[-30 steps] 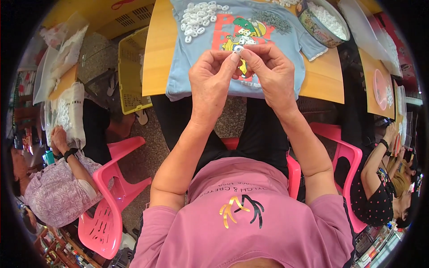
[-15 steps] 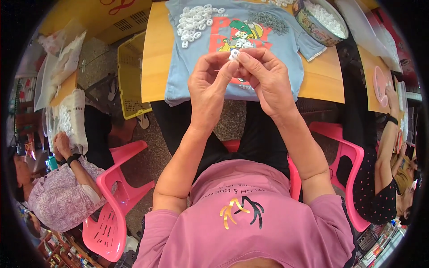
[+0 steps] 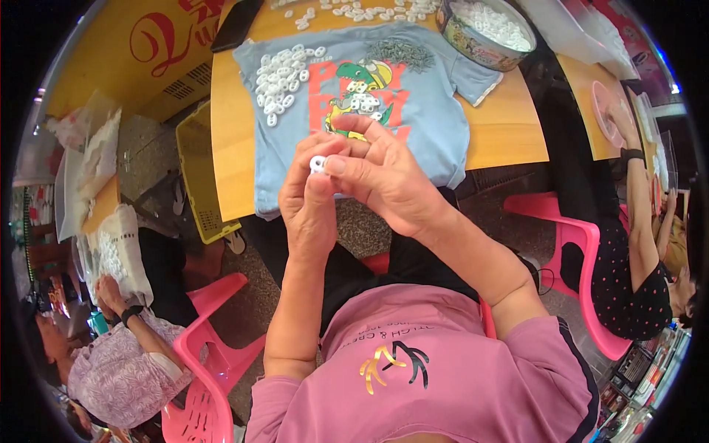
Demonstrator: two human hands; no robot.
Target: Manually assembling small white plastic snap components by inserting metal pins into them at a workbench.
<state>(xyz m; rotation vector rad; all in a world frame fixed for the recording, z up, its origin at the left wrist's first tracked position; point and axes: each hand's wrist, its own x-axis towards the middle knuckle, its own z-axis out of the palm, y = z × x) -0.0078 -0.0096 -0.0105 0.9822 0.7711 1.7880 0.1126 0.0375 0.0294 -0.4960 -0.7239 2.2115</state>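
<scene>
Between the fingertips of both hands is a small white plastic piece with a round hole facing up. My left hand pinches it from the left, thumb on its near side. From the right, the thumb of my right hand presses its edge; the other fingers curl behind, partly hidden. Beyond the hands a light-blue printed T-shirt is spread on the table. On it lie a pile of white oval two-holed pieces, a heap of thin grey bits and a small cluster of white pieces.
A round patterned tin full of white pieces stands at the table's far right. More white pieces lie along the far side. A yellow crate is left of the table. People sit on either side, near pink chairs.
Both hands have come nearer my body and to the left with the white piece, and the right wrist has turned. The view has shifted, showing more of the table's far side.
</scene>
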